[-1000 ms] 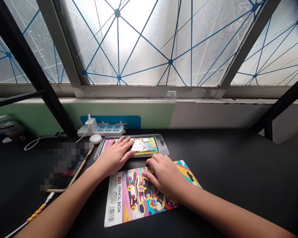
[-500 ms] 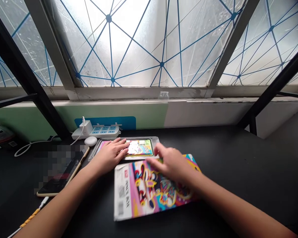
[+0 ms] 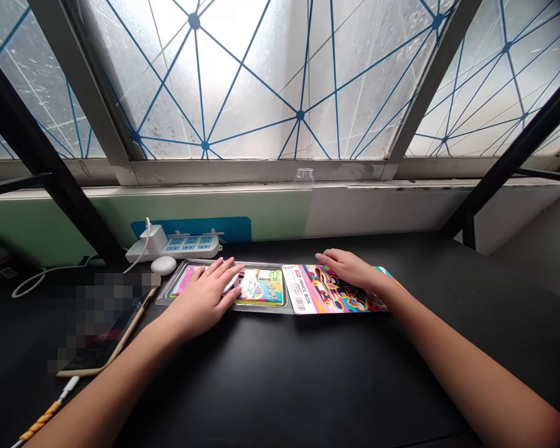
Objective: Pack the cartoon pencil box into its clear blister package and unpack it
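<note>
A colourful pencil box (image 3: 261, 287) lies in a clear plastic tray (image 3: 288, 300) towards the back of the black desk. Flat across its left part rests my left hand (image 3: 210, 292), fingers spread and partly covering the printed lid. To the right, a bright printed card (image 3: 329, 295) marked "PENCIL BOX" lies on the desk, its left edge meeting the tray's right end. My right hand (image 3: 350, 269) lies over the card's upper part, fingers stretched out to the left and close together. Part of the card is hidden under that hand and wrist.
A tablet-like device (image 3: 107, 342) with a light frame lies at left, and an orange-wrapped cable (image 3: 42, 420) runs near its lower end. Behind are a white round case (image 3: 163, 266) and a power strip (image 3: 191, 246) with a plugged-in charger (image 3: 154, 239). Black slanted posts (image 3: 518, 143) stand either side.
My right hand has moved the card away from me and to the right, from in front of the tray to beside it. My left hand stays on the pencil box.
</note>
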### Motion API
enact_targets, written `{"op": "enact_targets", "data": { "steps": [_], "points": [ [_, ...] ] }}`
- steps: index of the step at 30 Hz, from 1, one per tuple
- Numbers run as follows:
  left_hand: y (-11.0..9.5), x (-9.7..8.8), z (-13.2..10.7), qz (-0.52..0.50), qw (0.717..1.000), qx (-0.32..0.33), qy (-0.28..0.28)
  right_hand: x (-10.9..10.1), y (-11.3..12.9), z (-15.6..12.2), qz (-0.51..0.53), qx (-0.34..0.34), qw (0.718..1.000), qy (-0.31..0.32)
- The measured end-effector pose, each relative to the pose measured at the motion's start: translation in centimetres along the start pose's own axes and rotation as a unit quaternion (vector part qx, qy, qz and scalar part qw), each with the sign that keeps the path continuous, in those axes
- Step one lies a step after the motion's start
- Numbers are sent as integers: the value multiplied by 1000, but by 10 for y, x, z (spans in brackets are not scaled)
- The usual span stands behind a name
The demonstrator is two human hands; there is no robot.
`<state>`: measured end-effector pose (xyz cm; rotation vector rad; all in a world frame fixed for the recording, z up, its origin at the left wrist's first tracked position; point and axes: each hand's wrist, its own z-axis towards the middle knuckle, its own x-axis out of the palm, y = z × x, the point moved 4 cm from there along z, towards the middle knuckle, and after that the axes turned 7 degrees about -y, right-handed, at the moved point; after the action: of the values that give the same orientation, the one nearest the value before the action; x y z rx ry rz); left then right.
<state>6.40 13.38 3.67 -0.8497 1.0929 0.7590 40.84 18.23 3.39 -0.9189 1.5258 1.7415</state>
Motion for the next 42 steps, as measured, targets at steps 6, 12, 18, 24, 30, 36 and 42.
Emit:
{"op": "enact_targets", "data": {
  "steps": [6,12,18,24,30,36,42],
  "points": [
    [-6,1,-4,18,999,6,28,15,19,-7,33,-10,999,20],
    [-2,3,-4,6,1000,18,20,4,17,-6,58,-7,998,16],
    [-3,5,-2,-16,1000,5,-3,1,22,-8,65,10,998,-8],
    [-30,0,-11,-122,992,-11,-14,19,46,-20,59,10,998,-22],
    [-48,-11,-21,-373,925,-59,-40,25,47,-18,56,-3,998,10],
    [-1,-30,-3,-444,851,-135,-246,10,25,-12,69,-5,990,123],
    [13,-5,1,-572,741,-237,-259,-8,10,-9,45,-25,988,148]
  ]
}}
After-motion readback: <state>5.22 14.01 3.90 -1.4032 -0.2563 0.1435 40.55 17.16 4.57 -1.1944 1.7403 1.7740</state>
